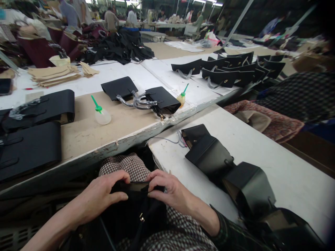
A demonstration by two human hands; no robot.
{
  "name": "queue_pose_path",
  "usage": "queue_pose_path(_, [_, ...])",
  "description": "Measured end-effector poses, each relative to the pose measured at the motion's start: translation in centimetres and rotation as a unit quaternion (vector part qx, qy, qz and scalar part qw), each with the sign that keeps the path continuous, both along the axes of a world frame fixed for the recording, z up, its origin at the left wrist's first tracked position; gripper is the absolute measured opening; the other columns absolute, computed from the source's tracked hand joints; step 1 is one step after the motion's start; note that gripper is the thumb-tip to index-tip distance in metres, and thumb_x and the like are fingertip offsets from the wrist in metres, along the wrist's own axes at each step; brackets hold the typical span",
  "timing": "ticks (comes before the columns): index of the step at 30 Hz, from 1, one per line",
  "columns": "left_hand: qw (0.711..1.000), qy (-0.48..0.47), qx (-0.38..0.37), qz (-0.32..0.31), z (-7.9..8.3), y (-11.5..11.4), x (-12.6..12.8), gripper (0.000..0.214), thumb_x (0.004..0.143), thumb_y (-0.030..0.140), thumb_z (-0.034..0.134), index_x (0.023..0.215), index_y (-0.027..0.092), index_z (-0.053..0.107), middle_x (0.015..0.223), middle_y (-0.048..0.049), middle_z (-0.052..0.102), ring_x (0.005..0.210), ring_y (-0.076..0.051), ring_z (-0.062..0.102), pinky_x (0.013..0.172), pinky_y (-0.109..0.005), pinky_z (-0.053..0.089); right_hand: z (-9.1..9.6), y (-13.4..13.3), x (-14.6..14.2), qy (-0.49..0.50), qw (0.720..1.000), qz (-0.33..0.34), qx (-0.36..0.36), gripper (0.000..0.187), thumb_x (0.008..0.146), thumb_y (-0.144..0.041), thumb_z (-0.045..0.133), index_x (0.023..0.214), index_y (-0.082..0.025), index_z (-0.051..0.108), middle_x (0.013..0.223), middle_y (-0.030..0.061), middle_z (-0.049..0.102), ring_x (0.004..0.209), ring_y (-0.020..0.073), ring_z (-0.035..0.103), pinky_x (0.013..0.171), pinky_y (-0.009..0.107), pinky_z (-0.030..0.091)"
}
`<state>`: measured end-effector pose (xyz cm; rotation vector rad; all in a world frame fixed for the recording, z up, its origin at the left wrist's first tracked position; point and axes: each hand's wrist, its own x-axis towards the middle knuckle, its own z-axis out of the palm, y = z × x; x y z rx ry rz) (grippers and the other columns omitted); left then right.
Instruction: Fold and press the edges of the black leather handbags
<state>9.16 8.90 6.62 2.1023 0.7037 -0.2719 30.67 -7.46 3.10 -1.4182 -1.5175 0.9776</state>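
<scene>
A black leather handbag [136,212] rests on my lap, its top edge facing away from me. My left hand [101,198] grips the bag's upper rim from the left, fingers curled over it. My right hand [167,188] pinches the same rim from the right, fingers closed on the leather. A small gold fitting [141,218] shows on the bag's front. My checked trousers [125,165] show beyond the hands.
Black bags [209,153] lie in a row on the white table [288,174] to my right. The bench ahead holds two glue bottles [101,113], a bag with clear handles [157,101], flat black pieces [31,146] and more bags [235,71]. People work at far tables.
</scene>
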Motion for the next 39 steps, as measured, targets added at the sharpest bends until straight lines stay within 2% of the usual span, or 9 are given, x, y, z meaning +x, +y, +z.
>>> queue_pose_path(3, [0.999, -0.021, -0.004, -0.033, -0.4, 0.3, 0.1, 0.007, 0.085, 0.033, 0.064, 0.084, 0.027, 0.059, 0.099, 0.005, 0.065, 0.09, -0.017, 0.058, 0.079, -0.025, 0.037, 0.1, 0.2, 0.3, 0.0, 1.0, 0.009, -0.003, 0.004, 0.087, -0.026, 0.068, 0.088, -0.022, 0.069, 0.112, 0.0034, 0.062, 0.105, 0.0152, 0.061, 0.093, 0.027, 0.049])
queue_pose_path(11, [0.999, -0.02, -0.015, -0.048, -0.6, 0.4, -0.3, 0.017, 0.084, 0.032, 0.065, 0.072, 0.023, 0.058, 0.108, 0.0047, 0.062, 0.097, -0.017, 0.059, 0.086, -0.024, 0.037, -0.2, 0.3, 0.1, -0.122, 0.992, 0.025, 0.036, 0.021, 0.093, -0.03, 0.06, 0.11, -0.023, 0.069, 0.116, 0.0056, 0.065, 0.107, 0.0164, 0.062, 0.092, 0.028, 0.05])
queue_pose_path(15, [0.998, -0.031, -0.017, -0.045, -0.4, 0.3, -0.4, 0.016, 0.084, 0.031, 0.064, 0.072, 0.022, 0.059, 0.11, 0.004, 0.062, 0.097, -0.017, 0.059, 0.086, -0.023, 0.038, -0.1, 0.2, 0.0, -0.199, 0.979, 0.027, 0.041, 0.018, 0.093, -0.031, 0.059, 0.104, -0.022, 0.07, 0.114, 0.0053, 0.066, 0.101, 0.0176, 0.063, 0.086, 0.029, 0.051])
queue_pose_path(18, [0.998, -0.041, -0.021, -0.041, -0.2, 0.2, -0.4, 0.015, 0.085, 0.031, 0.062, 0.074, 0.022, 0.059, 0.109, 0.003, 0.063, 0.097, -0.017, 0.059, 0.085, -0.023, 0.039, 0.5, 0.3, -0.1, -0.214, 0.976, 0.03, 0.027, 0.017, 0.093, -0.032, 0.059, 0.094, -0.02, 0.071, 0.11, 0.0047, 0.067, 0.097, 0.0173, 0.064, 0.084, 0.028, 0.051])
queue_pose_path(22, [1.0, -0.02, -0.003, -0.008, -0.2, 0.0, -0.5, 0.021, 0.092, 0.037, 0.052, 0.078, 0.023, 0.057, 0.096, 0.0032, 0.067, 0.086, -0.017, 0.06, 0.075, -0.025, 0.04, 0.8, 0.4, -0.4, -0.154, 0.988, 0.01, 0.008, 0.021, 0.094, -0.032, 0.057, 0.087, -0.018, 0.072, 0.104, 0.0044, 0.07, 0.095, 0.0161, 0.065, 0.084, 0.027, 0.051])
queue_pose_path(25, [0.999, -0.006, 0.035, 0.032, -0.6, -0.1, -0.6, 0.023, 0.092, 0.037, 0.051, 0.073, 0.023, 0.055, 0.092, 0.0039, 0.069, 0.083, -0.017, 0.06, 0.073, -0.025, 0.04, -0.3, 0.3, -1.2, -0.038, 0.997, -0.066, 0.0, 0.016, 0.09, -0.03, 0.064, 0.085, -0.019, 0.075, 0.102, 0.0042, 0.071, 0.093, 0.0155, 0.067, 0.083, 0.026, 0.052])
queue_pose_path(29, [0.995, -0.001, 0.075, 0.062, -1.2, -0.3, -0.5, 0.022, 0.088, 0.034, 0.054, 0.07, 0.022, 0.053, 0.087, 0.003, 0.069, 0.081, -0.018, 0.061, 0.072, -0.027, 0.039, -1.9, 0.2, -2.1, 0.099, 0.984, -0.148, -0.016, 0.01, 0.084, -0.027, 0.071, 0.087, -0.022, 0.079, 0.097, 0.0034, 0.075, 0.094, 0.0171, 0.069, 0.087, 0.028, 0.053])
queue_pose_path(34, [0.993, 0.011, 0.097, 0.074, -1.5, -0.3, -0.1, 0.022, 0.087, 0.033, 0.054, 0.068, 0.022, 0.053, 0.085, 0.003, 0.069, 0.078, -0.018, 0.061, 0.071, -0.027, 0.039, -2.5, 0.3, -2.6, 0.128, 0.976, -0.174, -0.016, 0.009, 0.081, -0.026, 0.074, 0.088, -0.024, 0.08, 0.094, 0.0039, 0.077, 0.094, 0.0187, 0.069, 0.088, 0.03, 0.054])
queue_pose_path(39, [0.993, 0.008, 0.094, 0.076, -1.7, -0.2, 0.0, 0.022, 0.086, 0.033, 0.055, 0.067, 0.022, 0.053, 0.087, 0.0026, 0.07, 0.079, -0.018, 0.062, 0.072, -0.027, 0.04, -2.7, 0.4, -2.5, 0.094, 0.98, -0.175, 0.003, 0.01, 0.083, -0.026, 0.072, 0.088, -0.022, 0.079, 0.091, 0.0045, 0.076, 0.092, 0.018, 0.069, 0.087, 0.029, 0.054])
